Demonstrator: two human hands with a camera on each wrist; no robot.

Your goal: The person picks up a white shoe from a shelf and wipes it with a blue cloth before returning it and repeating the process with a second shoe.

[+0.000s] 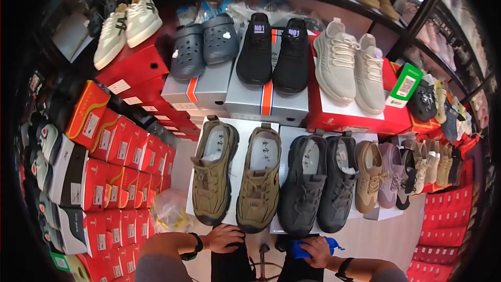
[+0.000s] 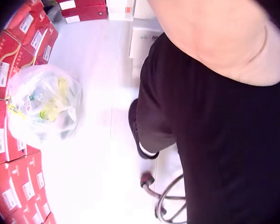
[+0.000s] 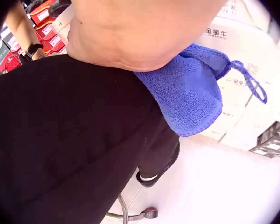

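We look into a shoe shop crammed with stock, red shoe boxes (image 1: 122,146) stacked down the left of the frame and more red boxes (image 1: 443,224) at the lower right, above a pale floor (image 2: 98,163). At the lower centre of the head view we see a seated person's black trousers (image 1: 229,266). The left hand (image 1: 225,238) rests on the knee at centre left of the bottom, its grip relaxed and holding nothing; a black watch (image 1: 195,245) circles that wrist. Just right of centre at the bottom, the right hand (image 1: 315,250) lies on the other knee, its grip curled loosely over a blue cloth (image 3: 191,93). In the right wrist view we find the cloth's hem and hanging loop poking out beyond the hand, though the fingertips are hidden there. Nearest in front of the knees, we see olive shoes (image 1: 258,188) on a white box (image 1: 244,130), with dark grey shoes (image 1: 302,193) to their right. Behind them, across the upper middle, stand slate clogs (image 1: 219,42), black sneakers (image 1: 255,55) and pale knit sneakers (image 1: 338,65). A clear plastic bag (image 2: 46,107) sits on the floor at the left of the left wrist view.
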